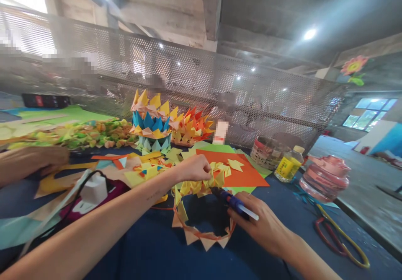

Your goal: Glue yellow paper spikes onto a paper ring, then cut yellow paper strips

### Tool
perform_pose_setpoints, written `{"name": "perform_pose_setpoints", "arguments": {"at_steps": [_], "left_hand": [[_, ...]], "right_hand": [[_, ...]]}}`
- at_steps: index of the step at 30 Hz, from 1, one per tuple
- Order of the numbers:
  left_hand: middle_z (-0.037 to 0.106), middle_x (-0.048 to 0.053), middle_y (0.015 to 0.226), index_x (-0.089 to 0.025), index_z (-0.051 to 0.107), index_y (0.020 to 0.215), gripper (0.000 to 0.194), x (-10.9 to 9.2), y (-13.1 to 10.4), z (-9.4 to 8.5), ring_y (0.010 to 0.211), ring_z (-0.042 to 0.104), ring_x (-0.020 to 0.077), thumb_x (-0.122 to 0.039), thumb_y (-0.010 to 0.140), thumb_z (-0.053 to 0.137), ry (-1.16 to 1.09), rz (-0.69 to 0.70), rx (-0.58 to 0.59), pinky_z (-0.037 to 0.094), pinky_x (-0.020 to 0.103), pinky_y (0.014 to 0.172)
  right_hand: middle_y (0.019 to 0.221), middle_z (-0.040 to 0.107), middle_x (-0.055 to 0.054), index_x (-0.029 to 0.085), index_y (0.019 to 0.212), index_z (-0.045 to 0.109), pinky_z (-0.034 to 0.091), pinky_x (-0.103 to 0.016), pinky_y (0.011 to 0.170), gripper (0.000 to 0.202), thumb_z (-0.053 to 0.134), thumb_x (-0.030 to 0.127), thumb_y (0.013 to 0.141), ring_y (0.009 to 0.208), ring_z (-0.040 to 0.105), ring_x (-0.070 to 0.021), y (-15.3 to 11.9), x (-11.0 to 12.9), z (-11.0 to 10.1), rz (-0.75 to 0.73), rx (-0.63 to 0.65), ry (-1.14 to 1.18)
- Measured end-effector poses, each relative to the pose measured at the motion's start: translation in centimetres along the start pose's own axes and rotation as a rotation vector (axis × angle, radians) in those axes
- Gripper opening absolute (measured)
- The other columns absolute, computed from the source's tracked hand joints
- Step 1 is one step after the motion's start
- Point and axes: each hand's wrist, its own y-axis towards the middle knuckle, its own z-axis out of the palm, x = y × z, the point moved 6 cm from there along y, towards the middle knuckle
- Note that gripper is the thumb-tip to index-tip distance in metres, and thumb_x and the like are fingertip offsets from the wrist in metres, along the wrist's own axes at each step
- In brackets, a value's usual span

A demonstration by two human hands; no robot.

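Note:
My right hand grips a blue hot glue gun, with a pale glue stick poking out of its back end. Its dark nozzle touches or nearly touches the far rim of a paper ring. This ring has peach triangular points along the near side and folded yellow pieces along the far side. Fingers closed in a pinch, my left hand is at that far rim, apparently on a yellow folded piece; its fingertips are partly hidden. Loose yellow folded pieces lie on an orange sheet just beyond.
Finished paper tiers and a red-orange one stand behind. On the right are a yellow-labelled bottle, a pink jug and scissors. Another person's hand is at left, near a white plug with cables.

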Motion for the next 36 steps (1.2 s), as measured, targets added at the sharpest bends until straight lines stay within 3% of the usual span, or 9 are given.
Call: {"name": "perform_pose_setpoints", "arguments": {"at_steps": [24,30,36], "left_hand": [[0.014,-0.007,0.044,-0.019,0.023,0.043,0.033,-0.3,-0.1,0.1,0.044,0.017,0.008,-0.018,0.059,0.051,-0.015,-0.009,0.036,0.012,0.029,0.045],[0.014,-0.007,0.045,-0.019,0.023,0.043,0.032,-0.3,-0.1,0.0,0.044,0.017,0.008,-0.017,0.059,0.05,-0.02,-0.013,0.036,0.012,0.029,0.045],[0.018,-0.007,0.043,-0.019,0.026,0.042,0.03,-0.2,0.0,0.2,0.044,0.021,0.0081,-0.019,0.06,0.05,-0.033,-0.02,0.057,0.015,0.028,0.044]], "right_hand": [[0.077,0.06,-0.001,0.02,0.078,0.052,0.041,-0.025,0.063,0.014,0.05,0.029,0.088,0.067,0.055,-0.0133,1.4,0.7,-0.2,0.043,0.079,0.025],[0.077,0.063,-0.002,0.02,0.08,0.057,0.042,-0.025,0.064,0.01,0.051,0.025,0.087,0.069,0.059,-0.0139,1.1,1.5,-0.5,-0.021,0.08,0.007],[0.079,0.064,-0.004,0.022,0.083,0.058,0.045,-0.028,0.068,0.015,0.046,0.03,0.089,0.073,0.06,-0.0171,-0.7,1.7,-2.7,-0.14,-0.159,-0.043]]}}
